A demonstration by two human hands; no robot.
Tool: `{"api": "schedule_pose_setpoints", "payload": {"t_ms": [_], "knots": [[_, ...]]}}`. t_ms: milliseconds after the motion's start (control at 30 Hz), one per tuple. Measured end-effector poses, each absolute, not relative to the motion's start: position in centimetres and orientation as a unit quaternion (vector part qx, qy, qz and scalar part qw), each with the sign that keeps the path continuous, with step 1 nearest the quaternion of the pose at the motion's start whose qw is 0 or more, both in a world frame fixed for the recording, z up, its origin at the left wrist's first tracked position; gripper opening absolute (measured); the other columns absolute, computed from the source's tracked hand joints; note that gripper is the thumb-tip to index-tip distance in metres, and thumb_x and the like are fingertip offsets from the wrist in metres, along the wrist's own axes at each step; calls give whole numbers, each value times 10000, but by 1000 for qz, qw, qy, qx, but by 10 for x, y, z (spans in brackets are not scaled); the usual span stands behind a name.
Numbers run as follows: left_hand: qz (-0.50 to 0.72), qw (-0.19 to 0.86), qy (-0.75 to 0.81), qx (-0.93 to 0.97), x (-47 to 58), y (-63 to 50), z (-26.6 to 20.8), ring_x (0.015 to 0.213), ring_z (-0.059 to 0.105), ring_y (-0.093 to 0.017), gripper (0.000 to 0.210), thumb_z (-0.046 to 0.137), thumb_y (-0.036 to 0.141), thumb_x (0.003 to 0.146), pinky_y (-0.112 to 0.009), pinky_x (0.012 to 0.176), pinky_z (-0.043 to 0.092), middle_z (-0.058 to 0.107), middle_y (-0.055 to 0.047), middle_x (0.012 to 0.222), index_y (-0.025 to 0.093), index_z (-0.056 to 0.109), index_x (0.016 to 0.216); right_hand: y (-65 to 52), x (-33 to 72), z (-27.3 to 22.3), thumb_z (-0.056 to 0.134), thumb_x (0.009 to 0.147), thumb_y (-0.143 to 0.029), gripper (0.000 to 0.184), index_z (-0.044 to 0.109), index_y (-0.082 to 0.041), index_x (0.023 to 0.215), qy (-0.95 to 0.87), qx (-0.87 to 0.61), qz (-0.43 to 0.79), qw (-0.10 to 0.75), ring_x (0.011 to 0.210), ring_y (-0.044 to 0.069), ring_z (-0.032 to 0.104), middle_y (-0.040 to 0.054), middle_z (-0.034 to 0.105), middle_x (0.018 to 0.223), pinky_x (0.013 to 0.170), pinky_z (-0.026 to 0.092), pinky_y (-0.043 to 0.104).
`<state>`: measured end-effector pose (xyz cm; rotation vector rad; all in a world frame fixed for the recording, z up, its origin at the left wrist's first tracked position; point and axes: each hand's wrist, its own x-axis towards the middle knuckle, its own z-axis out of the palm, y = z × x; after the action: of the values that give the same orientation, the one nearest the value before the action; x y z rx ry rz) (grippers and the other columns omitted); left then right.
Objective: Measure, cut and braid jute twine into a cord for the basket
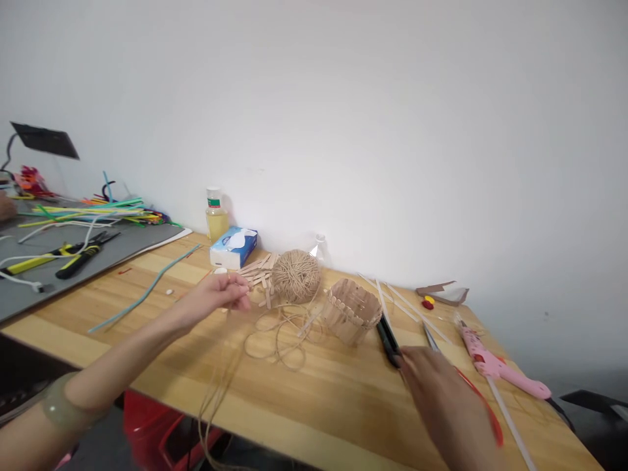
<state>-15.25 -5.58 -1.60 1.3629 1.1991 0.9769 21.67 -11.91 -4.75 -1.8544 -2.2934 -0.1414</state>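
My left hand [228,291] is over the table with thumb and fingers pinched together. Faint, blurred strands of jute twine [213,392] run up toward those fingertips and hang past the table's front edge. Right of this hand sits a ball of twine [296,277], with loose loops in front of it. A small basket of wooden sticks [350,314] trimmed with twine stands beside the ball. My right hand [441,392] is low, blurred, at the end of a black-handled tool [388,341] and over red-handled scissors [483,405]. Its fingers are mostly hidden, so its grip is unclear.
At the right lies a pink glue gun [500,366] near white strips [510,422]. A tissue box [234,248], a bottle of yellow liquid [216,219] and wooden sticks [260,268] are behind. Pliers [83,255] and pipe cleaners [112,209] lie on a grey mat; another person's hand [6,206] shows far left.
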Motion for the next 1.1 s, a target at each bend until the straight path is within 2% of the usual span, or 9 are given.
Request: {"api": "schedule_pose_setpoints", "payload": {"t_ms": [100, 200, 367, 467, 533, 700, 767, 933, 1100], "knots": [[396, 574, 473, 539, -131, -59, -26, 681, 597, -146, 311, 659, 400, 663, -272, 689, 439, 681, -56, 740, 138, 581, 812, -110, 151, -40, 372, 867, -106, 247, 559, -213, 988, -863, -499, -28, 78, 904, 171, 544, 55, 569, 1008, 758, 445, 276], [406, 610, 458, 504, -117, -62, -31, 651, 595, -135, 299, 696, 397, 624, -270, 694, 444, 681, -47, 692, 132, 600, 722, -93, 100, -44, 429, 828, -64, 220, 555, -162, 981, -920, -387, -44, 33, 853, 189, 540, 69, 568, 938, 657, 466, 266], [448, 634, 438, 453, -115, -66, -39, 641, 571, -104, 261, 715, 365, 617, -221, 664, 422, 671, -32, 681, 131, 628, 691, -67, 78, -64, 446, 787, -20, 160, 582, -105, 787, -933, -357, -29, 38, 820, 225, 547, 108, 595, 858, 572, 453, 274], [476, 627, 430, 442, -117, -68, -43, 643, 548, -96, 226, 708, 343, 635, -210, 641, 409, 657, -29, 715, 137, 651, 710, -62, 83, -65, 446, 797, -35, 136, 562, -105, 783, -920, -385, -11, 75, 776, 196, 558, 92, 605, 814, 621, 459, 279], [496, 618, 421, 441, -115, -69, -43, 670, 544, -104, 207, 705, 329, 642, -216, 652, 409, 654, -34, 749, 144, 664, 725, -62, 85, -57, 415, 836, -86, 125, 533, -119, 816, -897, -420, 37, 136, 724, 151, 562, 59, 602, 780, 627, 458, 248], [544, 617, 368, 433, -102, -70, -32, 854, 551, -143, 149, 685, 298, 673, -249, 778, 408, 640, -61, 1009, 163, 684, 735, -66, 76, -27, 444, 820, -228, 117, 494, -161, 738, -731, -456, 368, 350, 588, 105, 510, -2, 562, 667, 534, 402, 205], [557, 616, 352, 431, -97, -70, -27, 924, 540, -157, 138, 675, 292, 686, -257, 826, 394, 633, -64, 1043, 168, 691, 744, -67, 75, -20, 464, 808, -262, 141, 506, -167, 712, -719, -458, 371, 368, 620, 123, 503, 2, 551, 669, 574, 396, 233], [571, 608, 341, 434, -89, -68, -21, 994, 524, -179, 150, 668, 284, 695, -288, 882, 371, 633, -68, 1056, 177, 698, 795, -67, 86, -14, 504, 785, -209, 102, 533, -177, 694, -788, -423, 186, 406, 890, 189, 480, 42, 566, 866, 810, 346, 328], [582, 613, 302, 441, -81, -68, -15, 1044, 515, -188, 125, 648, 267, 716, -294, 907, 356, 618, -70, 1102, 168, 698, 775, -70, 86, -10, 492, 802, -203, 118, 515, -180, 689, -767, -404, 294, 403, 778, 144, 498, 3, 566, 769, 735, 362, 265]]}}
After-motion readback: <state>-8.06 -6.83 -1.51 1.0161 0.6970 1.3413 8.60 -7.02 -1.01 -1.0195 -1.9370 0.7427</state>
